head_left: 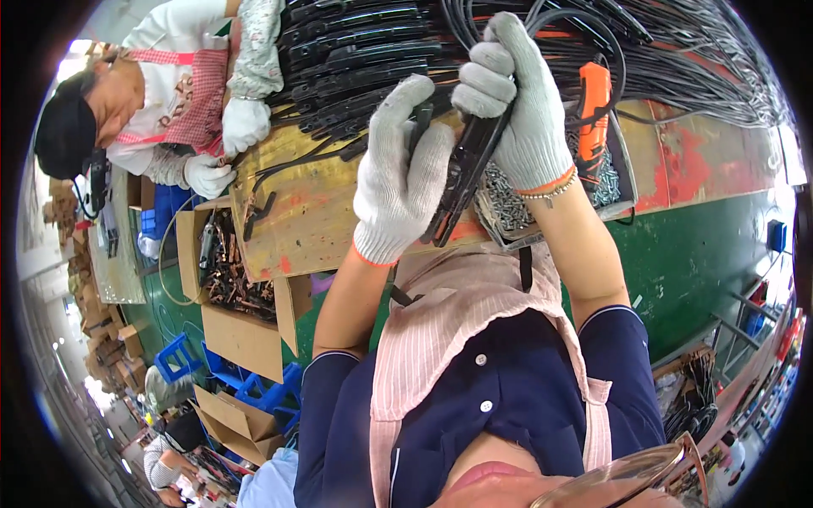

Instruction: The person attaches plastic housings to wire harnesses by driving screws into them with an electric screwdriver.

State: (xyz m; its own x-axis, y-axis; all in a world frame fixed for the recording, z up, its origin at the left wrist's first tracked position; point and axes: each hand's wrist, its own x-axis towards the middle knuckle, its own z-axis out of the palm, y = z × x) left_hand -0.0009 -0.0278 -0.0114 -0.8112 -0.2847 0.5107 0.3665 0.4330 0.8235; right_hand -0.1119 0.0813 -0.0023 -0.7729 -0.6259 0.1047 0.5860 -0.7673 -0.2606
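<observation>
My right hand, in a white knit glove with an orange cuff edge, is wrapped round a long black plastic housing that slants down toward my apron. My left hand, gloved the same way, is curled beside it with a small black plastic piece between thumb and fingers. How far that piece touches the housing is hidden by the glove. Just right of my right hand, an orange and black power tool lies over a tray of small silver screws.
Rows of black housings and bundled black cables cover the table's far side. A co-worker's gloved hands are at the left, by the worn yellow table. Below stands a cardboard box of dark and copper-coloured parts.
</observation>
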